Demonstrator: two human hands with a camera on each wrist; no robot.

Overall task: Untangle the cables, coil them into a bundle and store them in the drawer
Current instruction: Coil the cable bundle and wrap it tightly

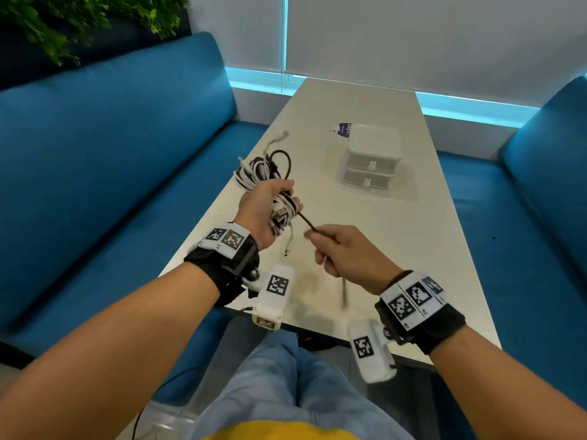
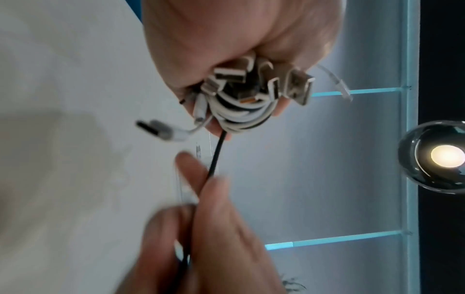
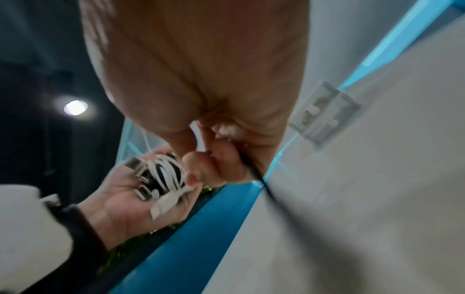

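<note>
Bundle (image 1: 270, 185) gripped in left hand (image 1: 263, 211); right hand (image 1: 346, 252) pinches black cable (image 1: 306, 222).
Cable runs taut between hands; drawer (image 1: 370, 165) lies ahead of right hand.

Setting: office lounge or meeting booth.
Seating: blue upholstered benches (image 1: 120, 128) flanking a long white table (image 1: 397, 223).
Surroundings: roller blinds (image 1: 428, 36), greenery planter (image 1: 63, 23), recessed ceiling lamp (image 2: 446, 156).

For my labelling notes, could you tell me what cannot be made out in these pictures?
- Drawer unit: contents hidden behind the shut fronts in the head view; blurred in the right wrist view.
- Black cable: its free end is motion-blurred below the right hand.
- Cable bundle: cable count unclear, since the left hand covers it.
</note>
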